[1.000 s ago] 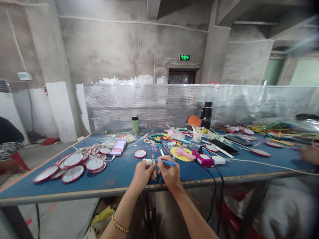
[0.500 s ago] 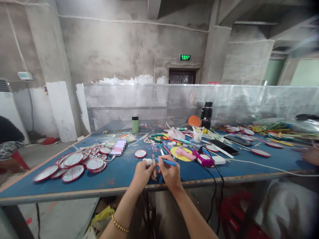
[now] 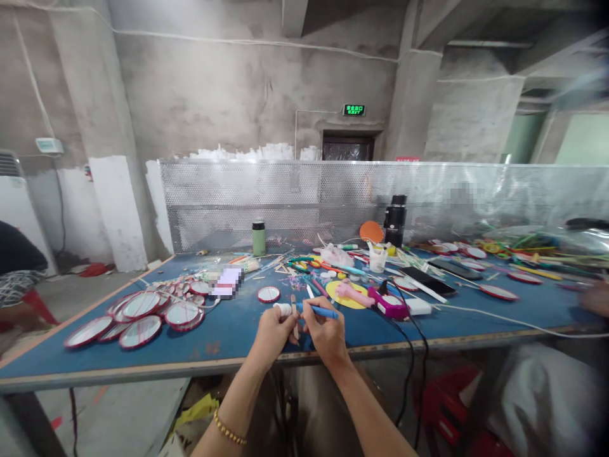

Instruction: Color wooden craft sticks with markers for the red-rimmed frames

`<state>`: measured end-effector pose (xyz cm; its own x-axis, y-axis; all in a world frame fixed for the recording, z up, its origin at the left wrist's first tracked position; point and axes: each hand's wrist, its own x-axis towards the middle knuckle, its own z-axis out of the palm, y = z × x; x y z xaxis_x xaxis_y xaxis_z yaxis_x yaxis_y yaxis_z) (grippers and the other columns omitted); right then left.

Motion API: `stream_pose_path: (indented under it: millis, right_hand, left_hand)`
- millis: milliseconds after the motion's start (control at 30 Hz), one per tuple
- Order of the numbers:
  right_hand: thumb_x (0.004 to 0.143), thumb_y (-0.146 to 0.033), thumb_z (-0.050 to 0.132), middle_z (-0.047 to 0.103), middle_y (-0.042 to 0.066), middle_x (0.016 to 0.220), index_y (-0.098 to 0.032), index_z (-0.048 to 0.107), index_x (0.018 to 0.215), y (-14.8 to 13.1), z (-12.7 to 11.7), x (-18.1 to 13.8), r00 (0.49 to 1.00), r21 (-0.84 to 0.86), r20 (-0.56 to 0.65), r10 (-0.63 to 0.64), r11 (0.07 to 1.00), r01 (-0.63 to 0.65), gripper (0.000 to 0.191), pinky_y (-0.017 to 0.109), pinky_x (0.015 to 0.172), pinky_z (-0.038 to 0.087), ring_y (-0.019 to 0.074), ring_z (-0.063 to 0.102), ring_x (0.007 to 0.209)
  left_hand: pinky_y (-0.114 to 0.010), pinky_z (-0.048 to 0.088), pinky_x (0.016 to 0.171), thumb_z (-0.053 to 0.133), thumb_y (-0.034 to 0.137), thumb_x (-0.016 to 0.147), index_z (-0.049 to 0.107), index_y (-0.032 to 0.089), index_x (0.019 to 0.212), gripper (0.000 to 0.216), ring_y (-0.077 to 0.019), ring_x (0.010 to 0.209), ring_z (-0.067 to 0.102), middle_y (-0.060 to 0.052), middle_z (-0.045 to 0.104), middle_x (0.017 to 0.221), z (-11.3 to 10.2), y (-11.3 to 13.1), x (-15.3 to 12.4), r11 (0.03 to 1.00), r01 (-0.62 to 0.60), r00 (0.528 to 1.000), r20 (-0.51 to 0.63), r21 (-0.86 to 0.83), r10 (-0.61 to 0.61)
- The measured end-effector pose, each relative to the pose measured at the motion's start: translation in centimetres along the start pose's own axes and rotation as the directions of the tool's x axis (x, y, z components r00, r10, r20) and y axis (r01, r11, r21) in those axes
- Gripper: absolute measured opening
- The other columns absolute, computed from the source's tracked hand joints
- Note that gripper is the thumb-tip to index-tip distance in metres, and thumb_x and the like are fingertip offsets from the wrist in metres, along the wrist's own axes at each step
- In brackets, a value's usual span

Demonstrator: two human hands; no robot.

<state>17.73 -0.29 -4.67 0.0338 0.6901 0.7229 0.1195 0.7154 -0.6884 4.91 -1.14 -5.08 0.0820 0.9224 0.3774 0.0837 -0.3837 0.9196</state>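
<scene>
At the table's front edge, my left hand (image 3: 275, 330) is closed round a flat tan stick (image 3: 294, 311) that points upward. Something white and rounded (image 3: 282, 309) shows at its fingers; whether it is a wrap or a separate piece I cannot tell. My right hand (image 3: 327, 330) grips a blue pen-like tool (image 3: 324, 311), its tip end close to the tan stick. Both hands nearly touch. Just beyond them lies a small round red-rimmed mirror (image 3: 268, 294). A white pointed stick (image 3: 310, 291) lies behind the right hand.
Red-rimmed mirrors (image 3: 141, 332) are piled at left, near a phone (image 3: 227, 282). A pink and purple glue-gun-like tool (image 3: 392, 304) with black cables lies right, by a yellow disc (image 3: 349, 302). A green bottle (image 3: 258, 238) and black flask (image 3: 394, 221) stand behind. Another person's hand (image 3: 594, 297) shows far right.
</scene>
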Motion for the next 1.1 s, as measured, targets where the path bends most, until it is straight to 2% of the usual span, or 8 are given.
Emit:
stream_pose_path:
  millis: [567,1100]
  right_hand:
    - [0.089,-0.033,0.059,0.060,-0.001,0.063,-0.019,0.066,0.081,0.07,0.06,0.01,0.999,0.026,0.052,-0.010,1.000,0.009,0.018,0.023,0.048,0.048,0.0119,0.055,0.046]
    - [0.088,-0.029,0.059,0.061,-0.001,0.063,-0.018,0.065,0.080,0.16,0.05,-0.04,0.999,0.016,0.037,-0.022,1.000,0.021,0.016,0.022,0.048,0.047,0.0108,0.055,0.045]
  left_hand:
    - [-0.021,0.044,0.045,0.057,0.046,0.082,0.056,0.017,0.060,0.036,-0.0115,0.042,0.054,0.000,0.058,0.050,0.09,0.12,0.00,1.000,-0.014,1.000,0.005,-0.016,0.014]
    - [-0.021,0.044,0.045,0.058,0.041,0.082,0.056,0.016,0.061,0.033,-0.0117,0.042,0.054,0.000,0.059,0.051,-0.02,0.11,-0.01,1.000,-0.025,1.000,0.008,-0.006,0.025]
